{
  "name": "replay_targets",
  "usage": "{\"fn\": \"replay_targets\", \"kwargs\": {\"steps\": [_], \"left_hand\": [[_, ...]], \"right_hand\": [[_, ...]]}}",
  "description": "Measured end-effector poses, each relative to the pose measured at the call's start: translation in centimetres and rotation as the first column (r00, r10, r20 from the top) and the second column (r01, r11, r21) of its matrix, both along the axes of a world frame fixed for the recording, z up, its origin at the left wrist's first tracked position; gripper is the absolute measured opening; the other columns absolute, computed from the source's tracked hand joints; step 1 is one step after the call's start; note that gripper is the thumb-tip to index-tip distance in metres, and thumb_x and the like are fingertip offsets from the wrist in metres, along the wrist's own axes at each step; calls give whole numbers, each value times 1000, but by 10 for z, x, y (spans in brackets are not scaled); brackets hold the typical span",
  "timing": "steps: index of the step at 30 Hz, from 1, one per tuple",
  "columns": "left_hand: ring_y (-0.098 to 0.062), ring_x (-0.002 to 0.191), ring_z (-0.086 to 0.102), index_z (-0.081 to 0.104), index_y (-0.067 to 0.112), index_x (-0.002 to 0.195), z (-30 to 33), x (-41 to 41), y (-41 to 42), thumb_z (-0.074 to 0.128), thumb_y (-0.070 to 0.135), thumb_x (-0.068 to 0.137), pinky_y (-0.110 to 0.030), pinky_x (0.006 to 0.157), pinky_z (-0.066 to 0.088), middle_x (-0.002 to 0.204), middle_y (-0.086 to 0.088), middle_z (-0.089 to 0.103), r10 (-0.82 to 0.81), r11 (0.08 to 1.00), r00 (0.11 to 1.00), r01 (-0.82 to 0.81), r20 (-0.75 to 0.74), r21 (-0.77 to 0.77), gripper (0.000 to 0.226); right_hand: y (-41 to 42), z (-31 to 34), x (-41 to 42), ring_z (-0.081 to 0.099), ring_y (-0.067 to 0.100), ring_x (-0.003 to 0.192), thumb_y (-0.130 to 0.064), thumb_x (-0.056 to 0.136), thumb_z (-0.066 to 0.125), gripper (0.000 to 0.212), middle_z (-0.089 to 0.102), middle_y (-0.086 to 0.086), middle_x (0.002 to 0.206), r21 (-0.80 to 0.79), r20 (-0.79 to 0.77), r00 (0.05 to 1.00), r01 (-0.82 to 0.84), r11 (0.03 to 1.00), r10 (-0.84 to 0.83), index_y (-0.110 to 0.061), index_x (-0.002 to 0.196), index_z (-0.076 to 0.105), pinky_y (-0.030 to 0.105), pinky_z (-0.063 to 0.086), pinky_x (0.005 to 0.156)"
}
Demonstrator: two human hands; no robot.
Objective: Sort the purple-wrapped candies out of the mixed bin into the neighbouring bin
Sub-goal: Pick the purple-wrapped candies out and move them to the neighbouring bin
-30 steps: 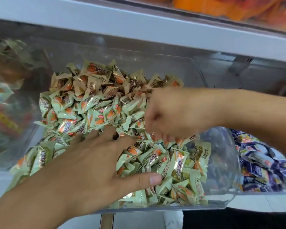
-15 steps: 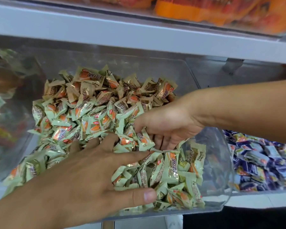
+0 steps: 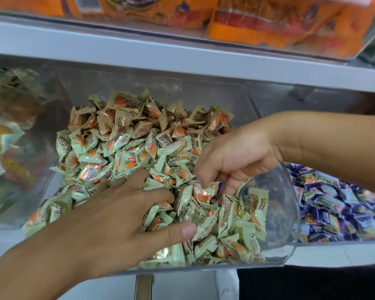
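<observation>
Left hand (image 3: 108, 215) lies spread and flat, fingers pressing into the heap of green-wrapped candies (image 3: 139, 152) that fills the clear mixed bin (image 3: 277, 213). To its right sits the neighbouring bin (image 3: 338, 204) of purple ones. Right hand (image 3: 232, 156) curls down, fingertips apparently pinching a purple-wrapped candy (image 3: 215, 184) half buried. It likely weighs almost nothing, crinkly and slick; a crimped end seems the best hold.
</observation>
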State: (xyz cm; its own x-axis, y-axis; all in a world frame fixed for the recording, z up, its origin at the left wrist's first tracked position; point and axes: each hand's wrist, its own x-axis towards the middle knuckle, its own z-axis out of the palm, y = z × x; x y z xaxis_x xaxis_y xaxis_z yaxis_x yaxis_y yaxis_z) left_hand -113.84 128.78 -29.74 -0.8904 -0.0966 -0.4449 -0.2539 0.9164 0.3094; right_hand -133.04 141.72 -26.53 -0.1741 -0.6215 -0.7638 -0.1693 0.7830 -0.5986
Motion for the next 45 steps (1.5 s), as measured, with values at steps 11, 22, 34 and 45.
{"fn": "replay_targets", "kwargs": {"steps": [11,22,34,45], "left_hand": [[-9,114,53,11,65,143,3,3,8,12,97,72,-42,105,41,134,16,48,8,1000,967,0,-256,29,78],[-14,143,29,33,42,148,-1,-37,55,0,91,75,-51,118,25,155,16,35,-89,983,927,23,-365,-180,94],[-7,130,30,38,46,143,-6,-20,25,0,95,70,-43,113,30,141,27,41,-75,986,977,42,-202,-161,96],[3,132,23,40,52,136,-14,-7,-1,-1,92,70,-36,109,31,143,36,31,-78,990,969,47,-235,-132,88]], "right_hand": [[40,47,10,72,14,78,-8,101,55,17,75,8,87,-362,-509,856,-116,925,-92,-7,102,71,22,56,64],[138,37,-7,69,19,76,-9,94,66,25,73,10,86,-623,-375,555,443,645,-743,2,116,68,33,62,73],[10,26,35,52,19,127,2,96,40,59,54,-2,144,261,-781,387,-511,819,490,-30,143,53,34,46,102],[4,4,21,44,16,65,-11,99,43,23,51,-2,79,640,-477,258,-554,533,840,-14,98,65,29,42,60]]}}
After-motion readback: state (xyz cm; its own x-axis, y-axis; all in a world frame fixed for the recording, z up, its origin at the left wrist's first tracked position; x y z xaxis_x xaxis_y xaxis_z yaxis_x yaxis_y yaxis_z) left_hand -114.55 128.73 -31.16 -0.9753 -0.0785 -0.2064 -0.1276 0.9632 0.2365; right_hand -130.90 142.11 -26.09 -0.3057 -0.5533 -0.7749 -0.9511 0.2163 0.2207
